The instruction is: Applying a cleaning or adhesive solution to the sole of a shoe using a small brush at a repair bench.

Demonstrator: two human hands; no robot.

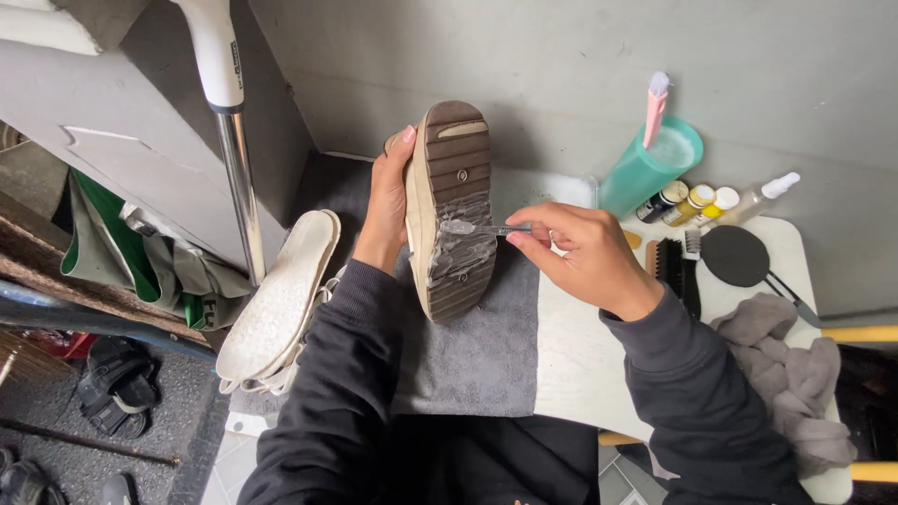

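Shoe (pixel 451 210) stands sole-out, gripped by left hand (pixel 388 201); right hand (pixel 580 252) pinches brush (pixel 486 228) against its sole.

Single head view, worn high, looks steeply down, close over lap; small table (pixel 580 374) toward 4 o'clock, wall at 12.

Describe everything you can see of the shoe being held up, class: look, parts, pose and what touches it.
The shoe stands on end, sole facing the camera. Its brown ribbed sole has a pale rim, a small round stud and a grey, glossy smear across the middle. The left hand grips its far side; the right hand presses a thin tool onto the smear, above a grey cloth.
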